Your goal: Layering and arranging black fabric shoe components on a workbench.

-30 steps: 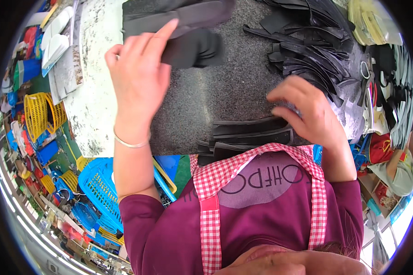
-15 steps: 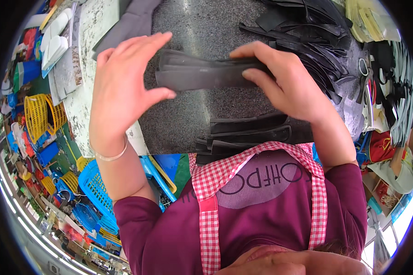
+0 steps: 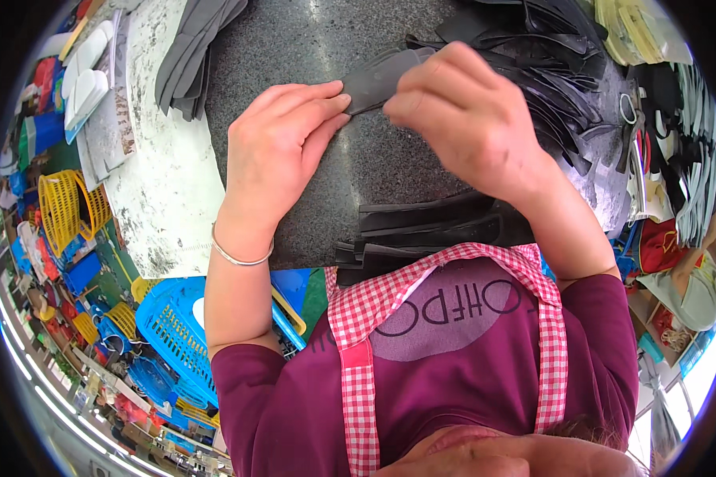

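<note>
- The left hand pinches one end of a small stack of black strips between thumb and fingertips; a thin bracelet circles its wrist.
- The right hand is curled, its fingers overlapping the other end of that stack; whether it grips the strips or only touches them I cannot tell.
- The held stack is over the middle of the speckled dark mat, slanting up toward the mat's far right; whether it rests there cannot be told.
- Layered black pieces lie along the mat's near edge, beside the red-and-white checked apron.
- A loose heap of black strips spreads over the mat's right side.
- Fanned dark grey pieces lie at its far left edge.
- A stained white sheet extends left of the mat.
- A blue slotted basket is below the mat's near left corner.
</note>
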The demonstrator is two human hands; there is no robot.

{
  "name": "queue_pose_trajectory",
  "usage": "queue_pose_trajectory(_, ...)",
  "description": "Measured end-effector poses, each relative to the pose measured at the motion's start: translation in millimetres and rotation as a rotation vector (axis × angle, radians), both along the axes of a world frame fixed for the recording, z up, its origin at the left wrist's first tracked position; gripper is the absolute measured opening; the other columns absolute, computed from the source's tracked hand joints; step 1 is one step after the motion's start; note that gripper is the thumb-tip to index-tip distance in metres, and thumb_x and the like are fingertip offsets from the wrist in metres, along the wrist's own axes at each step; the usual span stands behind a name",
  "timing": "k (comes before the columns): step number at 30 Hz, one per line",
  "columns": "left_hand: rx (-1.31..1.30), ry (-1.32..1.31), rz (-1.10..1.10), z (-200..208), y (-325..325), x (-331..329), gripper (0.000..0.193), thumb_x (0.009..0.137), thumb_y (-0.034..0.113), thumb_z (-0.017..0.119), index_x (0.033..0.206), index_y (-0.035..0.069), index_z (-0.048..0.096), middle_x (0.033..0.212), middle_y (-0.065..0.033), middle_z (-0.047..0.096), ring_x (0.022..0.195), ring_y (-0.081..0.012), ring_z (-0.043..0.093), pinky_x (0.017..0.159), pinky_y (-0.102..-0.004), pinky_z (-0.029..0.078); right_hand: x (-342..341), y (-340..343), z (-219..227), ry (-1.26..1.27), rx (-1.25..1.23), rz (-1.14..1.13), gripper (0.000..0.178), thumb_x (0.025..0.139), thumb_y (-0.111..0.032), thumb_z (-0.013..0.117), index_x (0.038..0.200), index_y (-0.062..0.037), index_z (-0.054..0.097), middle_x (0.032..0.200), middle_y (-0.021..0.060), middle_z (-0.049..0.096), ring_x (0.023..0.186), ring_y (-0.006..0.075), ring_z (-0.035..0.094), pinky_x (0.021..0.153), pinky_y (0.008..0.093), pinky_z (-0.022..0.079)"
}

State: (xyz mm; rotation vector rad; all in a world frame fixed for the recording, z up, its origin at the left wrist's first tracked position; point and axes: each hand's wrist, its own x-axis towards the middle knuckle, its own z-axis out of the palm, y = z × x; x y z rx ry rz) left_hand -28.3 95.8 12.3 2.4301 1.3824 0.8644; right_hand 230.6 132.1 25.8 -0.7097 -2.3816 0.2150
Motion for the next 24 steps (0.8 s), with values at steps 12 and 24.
queue_pose_trajectory(12,0.170,0.229,-0.052,2,-2,6,0.030,0.080,-0.001,0.086,0.108,0.003,0.076,0.114,-0.0083,0.081,0.100,-0.0279,0.076,0.087,-0.0396,0.064,-1,-13,-27,-0.086,0.069,0.077,0.034,0.085,-0.022,0.069,0.115,-0.0100,0.078,0.119,-0.0027,0.073,0.112,0.0152,0.063,0.084,0.0312,0.054)
queue_pose_trajectory(24,-0.041,-0.672,0.410,20,28,-29,0.008,0.113,0.006,0.061,0.114,-0.002,0.063,0.103,-0.0201,0.081,0.091,-0.0225,0.078,0.083,-0.0370,0.064,-16,-23,-29,-0.151,0.102,0.012,0.031,0.086,-0.021,0.071,0.114,-0.0090,0.079,0.122,0.0040,0.076,0.122,0.0208,0.061,0.102,0.0386,0.051)
